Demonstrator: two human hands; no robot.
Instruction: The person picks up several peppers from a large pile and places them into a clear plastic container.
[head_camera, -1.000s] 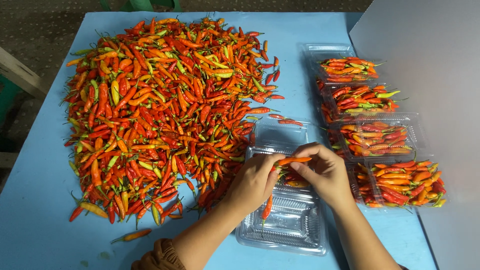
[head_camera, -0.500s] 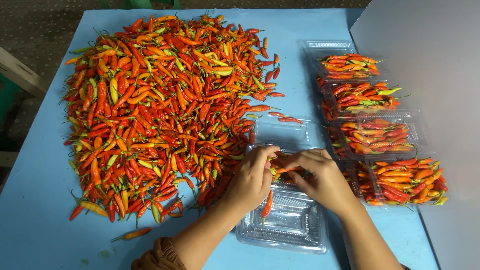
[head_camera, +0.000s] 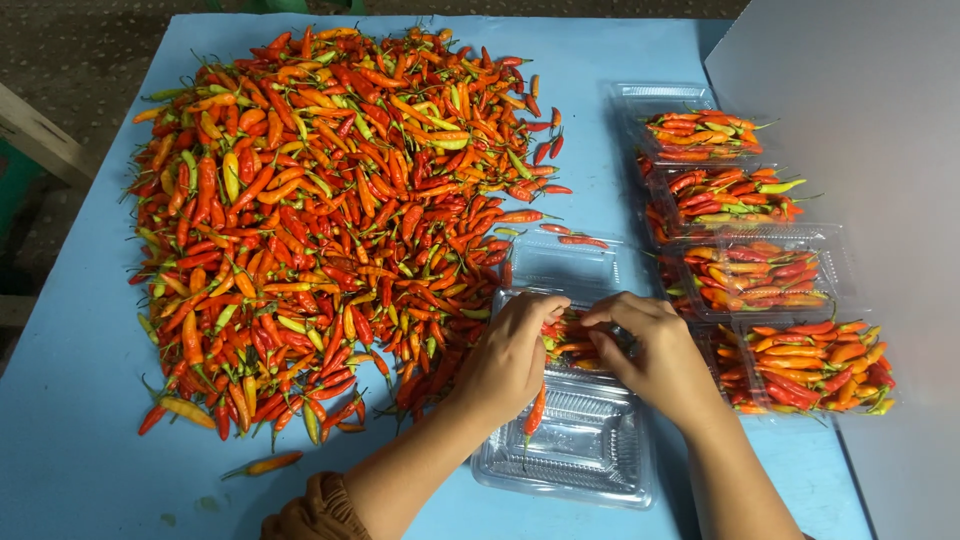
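A big heap of red, orange and green chili peppers (head_camera: 320, 220) covers the blue table (head_camera: 70, 440). In front of me lies an open clear plastic clamshell box (head_camera: 580, 450). Its far half holds a few chilies (head_camera: 570, 340), and its near half lies bare. My left hand (head_camera: 510, 360) and my right hand (head_camera: 655, 350) are both over the far half, fingers curled down on the chilies there. One red chili (head_camera: 536, 410) sticks out under my left hand.
Several clear boxes packed with chilies (head_camera: 760, 270) stand in a row along the right side, beside a grey board (head_camera: 860, 110). A stray chili (head_camera: 265, 465) lies near the front edge. Floor shows beyond the table's left edge.
My right hand held an orange chili above the box; both hands have come down together into the box's far half, and the chili is now among those under my fingers.
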